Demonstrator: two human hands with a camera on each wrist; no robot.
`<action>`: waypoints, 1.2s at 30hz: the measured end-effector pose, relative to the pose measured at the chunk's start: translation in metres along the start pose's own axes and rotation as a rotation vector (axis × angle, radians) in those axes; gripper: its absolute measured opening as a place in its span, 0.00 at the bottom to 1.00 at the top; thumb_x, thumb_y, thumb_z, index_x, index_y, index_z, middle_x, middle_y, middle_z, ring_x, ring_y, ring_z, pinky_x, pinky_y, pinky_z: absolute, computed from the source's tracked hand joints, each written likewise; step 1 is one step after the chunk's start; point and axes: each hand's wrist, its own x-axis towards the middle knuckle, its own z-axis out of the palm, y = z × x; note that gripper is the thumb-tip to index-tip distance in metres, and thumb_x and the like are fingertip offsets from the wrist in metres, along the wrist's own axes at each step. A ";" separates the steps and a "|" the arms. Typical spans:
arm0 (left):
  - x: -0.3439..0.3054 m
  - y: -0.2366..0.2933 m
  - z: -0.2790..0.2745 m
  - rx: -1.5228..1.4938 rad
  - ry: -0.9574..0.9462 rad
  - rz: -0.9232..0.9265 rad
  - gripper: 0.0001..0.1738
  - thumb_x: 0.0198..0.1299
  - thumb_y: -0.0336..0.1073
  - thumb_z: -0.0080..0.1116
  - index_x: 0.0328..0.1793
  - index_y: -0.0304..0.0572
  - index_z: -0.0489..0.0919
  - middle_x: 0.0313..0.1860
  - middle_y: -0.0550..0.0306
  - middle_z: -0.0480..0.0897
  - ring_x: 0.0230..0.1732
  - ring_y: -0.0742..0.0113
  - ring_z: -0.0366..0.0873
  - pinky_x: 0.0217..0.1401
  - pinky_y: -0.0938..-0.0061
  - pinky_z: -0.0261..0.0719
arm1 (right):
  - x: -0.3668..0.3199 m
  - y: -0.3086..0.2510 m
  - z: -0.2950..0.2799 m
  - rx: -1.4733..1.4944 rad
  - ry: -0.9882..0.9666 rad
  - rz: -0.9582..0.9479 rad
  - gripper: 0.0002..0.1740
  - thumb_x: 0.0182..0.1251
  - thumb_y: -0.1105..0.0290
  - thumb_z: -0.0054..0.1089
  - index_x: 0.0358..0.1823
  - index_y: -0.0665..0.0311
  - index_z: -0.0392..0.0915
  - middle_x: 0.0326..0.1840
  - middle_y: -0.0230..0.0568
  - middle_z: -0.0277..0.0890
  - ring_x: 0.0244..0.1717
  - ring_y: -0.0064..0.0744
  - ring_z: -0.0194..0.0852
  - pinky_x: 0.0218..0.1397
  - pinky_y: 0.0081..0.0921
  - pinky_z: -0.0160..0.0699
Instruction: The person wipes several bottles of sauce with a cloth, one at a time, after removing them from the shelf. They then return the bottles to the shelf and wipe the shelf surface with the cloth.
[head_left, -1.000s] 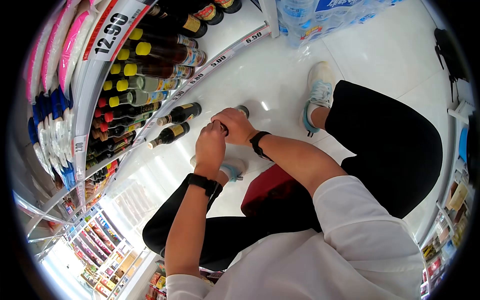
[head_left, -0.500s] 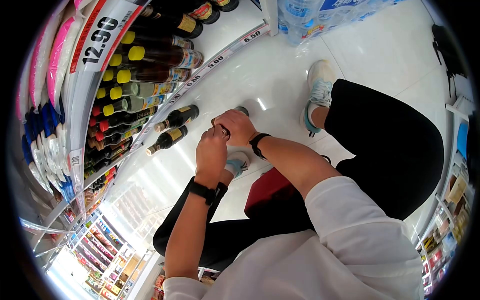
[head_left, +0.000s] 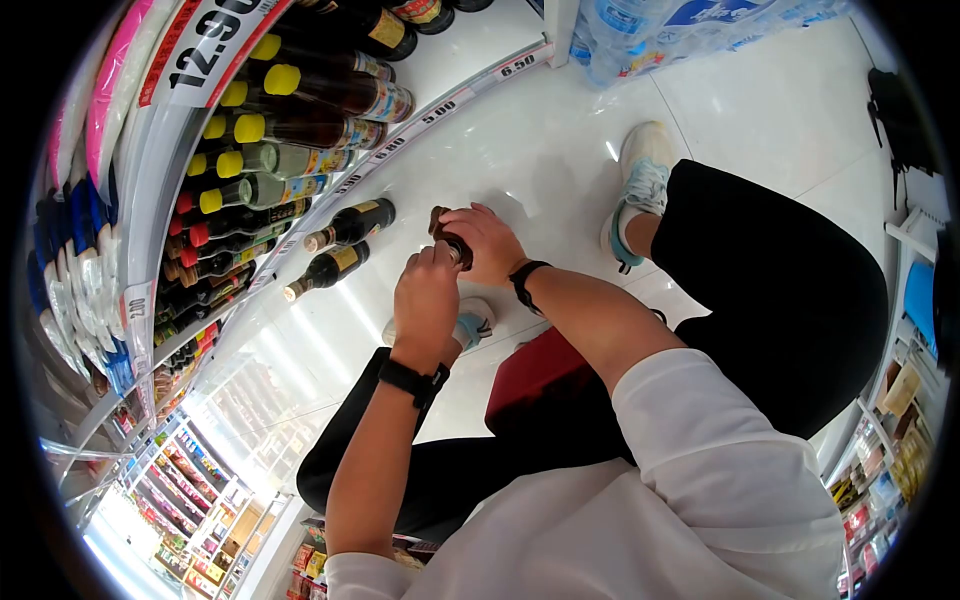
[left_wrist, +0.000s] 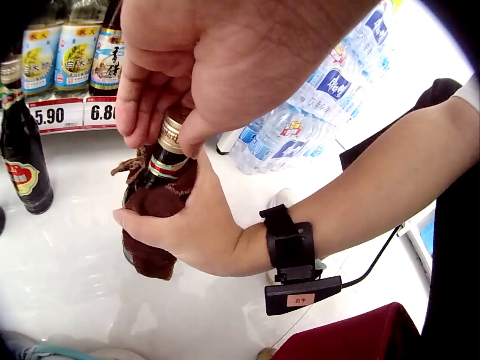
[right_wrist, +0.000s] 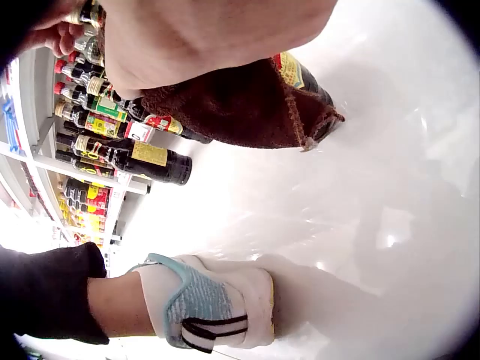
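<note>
Between the two hands is a dark glass bottle (left_wrist: 166, 163) with a gold cap, tilted in the head view. My left hand (head_left: 425, 300) pinches it at the neck, just by the cap, with thumb and fingertips. Around the bottle's body my right hand (head_left: 485, 245) holds a brown cloth (left_wrist: 154, 204), thumb on the near side. The cloth's frayed corner hangs over the bottle's lower end in the right wrist view, where a yellow label (right_wrist: 288, 71) shows beside it. Two similar dark bottles, one farther (head_left: 365, 221) and one nearer (head_left: 338, 264), stand on the floor left of the hands.
A shelf holds rows of sauce bottles (head_left: 335, 95) behind a price strip (head_left: 437, 116) at the left. Packs of bottled water (head_left: 665, 35) stand at the top. My shoes (head_left: 640, 180) and a dark red object (head_left: 535, 385) are close below the hands.
The right hand's fingers have straightened somewhat and shifted, so the brown cloth now shows in the head view. The left hand has stayed at the bottle's neck.
</note>
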 end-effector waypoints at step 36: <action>-0.008 0.007 -0.009 0.162 -0.213 -0.304 0.27 0.70 0.54 0.46 0.37 0.33 0.78 0.32 0.37 0.84 0.37 0.41 0.84 0.43 0.57 0.82 | -0.011 -0.013 0.014 0.112 0.011 -0.079 0.32 0.41 0.67 0.75 0.52 0.61 0.73 0.53 0.41 0.77 0.57 0.46 0.73 0.64 0.44 0.68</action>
